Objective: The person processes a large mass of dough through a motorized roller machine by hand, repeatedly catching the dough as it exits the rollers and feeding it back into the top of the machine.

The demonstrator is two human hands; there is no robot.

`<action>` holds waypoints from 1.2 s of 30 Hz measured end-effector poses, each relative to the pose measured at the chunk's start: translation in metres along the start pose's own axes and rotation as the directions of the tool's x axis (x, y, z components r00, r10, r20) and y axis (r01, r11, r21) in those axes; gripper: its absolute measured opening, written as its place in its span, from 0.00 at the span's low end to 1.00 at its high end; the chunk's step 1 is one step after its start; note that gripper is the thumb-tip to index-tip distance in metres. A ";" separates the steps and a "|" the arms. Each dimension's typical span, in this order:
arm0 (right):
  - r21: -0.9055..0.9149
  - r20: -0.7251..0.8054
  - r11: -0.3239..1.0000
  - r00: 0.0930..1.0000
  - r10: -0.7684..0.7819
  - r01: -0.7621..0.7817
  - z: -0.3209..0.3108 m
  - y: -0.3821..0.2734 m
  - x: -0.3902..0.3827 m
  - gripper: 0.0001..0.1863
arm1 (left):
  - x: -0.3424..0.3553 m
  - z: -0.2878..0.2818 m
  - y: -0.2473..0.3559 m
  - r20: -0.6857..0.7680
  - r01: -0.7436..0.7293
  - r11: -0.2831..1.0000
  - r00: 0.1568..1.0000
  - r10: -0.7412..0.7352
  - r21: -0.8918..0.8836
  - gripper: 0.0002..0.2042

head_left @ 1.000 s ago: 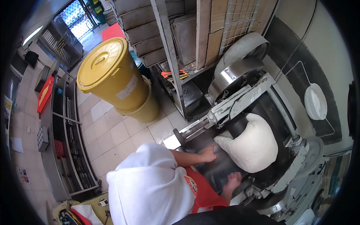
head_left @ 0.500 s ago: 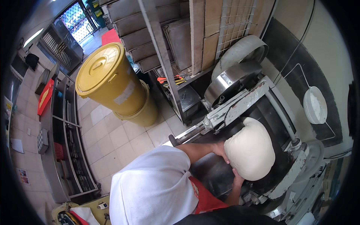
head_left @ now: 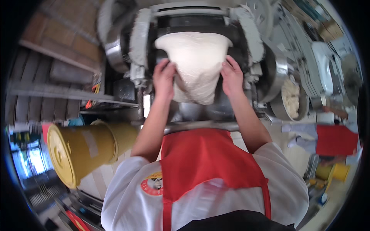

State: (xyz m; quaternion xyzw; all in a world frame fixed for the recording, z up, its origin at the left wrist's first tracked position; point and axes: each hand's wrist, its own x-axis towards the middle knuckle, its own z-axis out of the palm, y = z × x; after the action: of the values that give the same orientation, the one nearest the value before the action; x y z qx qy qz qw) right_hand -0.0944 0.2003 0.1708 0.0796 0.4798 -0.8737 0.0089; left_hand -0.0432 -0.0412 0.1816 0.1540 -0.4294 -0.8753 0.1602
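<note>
A big pale dough sheet point(head_left: 195, 59) lies on the dark rollers of a metal sheeting machine point(head_left: 138, 36), its near end hanging over the steel plate below them. My left hand point(head_left: 164, 77) grips the dough’s left edge with bent fingers. On the opposite edge my right hand point(head_left: 231, 76) has its fingers curled against the dough.
Stacked yellow lidded bins point(head_left: 84, 150) stand lower left, beside a metal rack of pans point(head_left: 31, 92). A steel bowl of dough point(head_left: 291, 98) sits right of the machine. A co-worker in a red apron point(head_left: 333, 140) is at the far right.
My view has swung round to face the machine squarely. Since half a second ago the dough has changed from a rounded lump to a wider sheet, and my hands have moved to its two sides.
</note>
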 end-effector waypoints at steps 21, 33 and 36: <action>-0.561 -0.259 0.661 0.865 0.430 -0.497 -0.125 0.221 0.152 0.22 | 0.099 -0.090 -0.200 -0.405 0.547 0.836 0.772 -0.489 0.034 0.28; -0.814 -0.278 0.328 0.817 0.505 -0.480 -0.139 0.208 0.143 0.23 | 0.051 -0.145 -0.223 -0.448 0.701 0.645 0.703 -0.552 0.304 0.27; -0.855 -0.288 0.253 0.820 0.495 -0.453 -0.142 0.194 0.112 0.23 | 0.028 -0.142 -0.205 -0.422 0.698 0.623 0.713 -0.559 0.353 0.27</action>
State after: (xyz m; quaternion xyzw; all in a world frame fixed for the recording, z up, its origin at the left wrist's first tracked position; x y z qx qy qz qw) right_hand -0.1685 0.2220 -0.0830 0.1846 0.8211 -0.4348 0.3204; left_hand -0.0413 -0.0335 -0.0686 0.4492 -0.5271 -0.7063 -0.1464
